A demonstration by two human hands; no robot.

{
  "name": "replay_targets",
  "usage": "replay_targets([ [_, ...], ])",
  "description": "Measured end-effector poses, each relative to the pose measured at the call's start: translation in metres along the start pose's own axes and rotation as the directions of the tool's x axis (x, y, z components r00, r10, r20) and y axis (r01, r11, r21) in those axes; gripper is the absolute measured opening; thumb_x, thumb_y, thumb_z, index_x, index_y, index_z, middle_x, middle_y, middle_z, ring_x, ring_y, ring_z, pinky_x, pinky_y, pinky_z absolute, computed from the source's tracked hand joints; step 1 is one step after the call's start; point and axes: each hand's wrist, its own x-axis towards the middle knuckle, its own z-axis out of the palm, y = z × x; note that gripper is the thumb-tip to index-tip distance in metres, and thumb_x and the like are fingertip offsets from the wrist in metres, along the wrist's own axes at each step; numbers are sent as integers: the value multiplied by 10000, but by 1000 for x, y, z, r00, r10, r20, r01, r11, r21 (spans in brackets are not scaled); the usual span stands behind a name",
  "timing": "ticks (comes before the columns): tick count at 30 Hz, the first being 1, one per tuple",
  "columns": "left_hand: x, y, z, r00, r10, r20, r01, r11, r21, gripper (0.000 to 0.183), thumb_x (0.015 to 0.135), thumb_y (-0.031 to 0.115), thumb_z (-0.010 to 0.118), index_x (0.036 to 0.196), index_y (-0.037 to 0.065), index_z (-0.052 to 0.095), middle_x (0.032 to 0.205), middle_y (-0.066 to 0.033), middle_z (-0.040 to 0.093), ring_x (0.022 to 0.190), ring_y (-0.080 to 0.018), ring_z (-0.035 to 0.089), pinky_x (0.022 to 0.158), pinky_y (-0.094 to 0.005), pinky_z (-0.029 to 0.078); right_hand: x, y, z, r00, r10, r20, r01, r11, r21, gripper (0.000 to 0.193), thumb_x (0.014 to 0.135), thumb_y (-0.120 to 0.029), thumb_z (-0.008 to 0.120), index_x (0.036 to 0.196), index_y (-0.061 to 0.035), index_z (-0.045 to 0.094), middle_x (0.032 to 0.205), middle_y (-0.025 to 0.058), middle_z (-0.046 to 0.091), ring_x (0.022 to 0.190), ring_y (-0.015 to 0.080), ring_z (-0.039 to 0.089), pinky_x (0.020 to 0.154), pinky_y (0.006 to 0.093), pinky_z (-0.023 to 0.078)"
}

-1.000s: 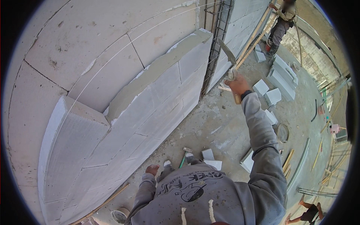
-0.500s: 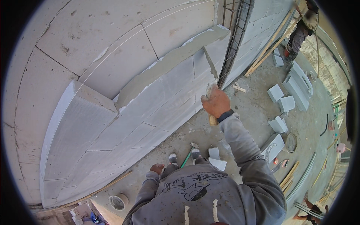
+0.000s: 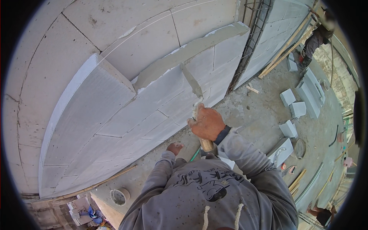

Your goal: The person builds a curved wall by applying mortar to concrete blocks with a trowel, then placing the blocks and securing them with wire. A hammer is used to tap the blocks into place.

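Note:
My right hand is closed round the wooden handle of a mortar-smeared trowel. Its long blade, seen nearly edge-on, slants up and left across the face of the pale block wall. A bed of wet grey mortar runs along the wall's top, with ragged, whitish edges. To the left of the mortar, a larger pale block stands higher on the wall. My left hand is low by my body, loosely curled, with nothing visible in it.
A taut string crosses above the wall. Beyond the mortar rises a steel rebar cage. Loose blocks and a bucket lie on the right floor. Another bucket stands lower left. Another person is at the far right.
My right hand has drawn the trowel left and down, away from the rebar end of the wall. My left hand has risen slightly to the right. The whole view has shifted.

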Motion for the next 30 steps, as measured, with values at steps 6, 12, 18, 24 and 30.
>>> replay_targets([
  [6, -21, -43, -4, 990, 128, -60, -134, 985, -105, 497, 813, 500, 578, 1001, 51, 674, 937, -210, 668, 918, -338, 638, 804, -397, 476, -14, -45, 19, 997, -30, 71, 32, 999, -27, 480, 777, -294, 588, 974, 133, 494, 814, 274, 633, 806, 403, 634, 760, 430, 500],
  [12, -52, -173, -1, 999, -48, 27, 50, 995, -85, 499, 836, 525, 535, 950, 62, 683, 908, -182, 674, 902, -337, 635, 790, -406, 479, -29, -59, 43, 975, -207, -79, 222, 898, 379, 437, 787, -338, 657, 955, 33, 500, 799, 190, 575, 754, 291, 580, 719, 390, 462],
  [18, -100, -291, -5, 987, -156, -26, 155, 987, -42, 506, 853, 511, 527, 985, 46, 675, 870, -146, 683, 855, -299, 633, 804, -386, 464, 25, -123, 90, 945, -177, -277, 305, 785, 539, 454, 786, -279, 641, 1008, 62, 439, 789, 239, 607, 745, 380, 628, 723, 439, 490],
  [24, -109, -275, -32, 995, -96, -33, 94, 993, -71, 479, 852, 482, 550, 998, 45, 680, 877, -118, 693, 855, -282, 638, 802, -377, 467, 46, -191, 124, 891, -29, -452, 245, 870, 428, 439, 807, -267, 610, 1005, 69, 407, 811, 243, 603, 760, 391, 634, 699, 416, 516],
  [30, -119, -213, -37, 994, -86, -71, 70, 975, -210, 432, 848, 438, 568, 997, 50, 685, 844, -105, 687, 816, -224, 638, 765, -356, 475, 15, -189, 138, 928, -154, -340, 224, 959, 176, 431, 795, -241, 616, 1012, 62, 399, 837, 214, 573, 732, 358, 639, 652, 424, 523],
])
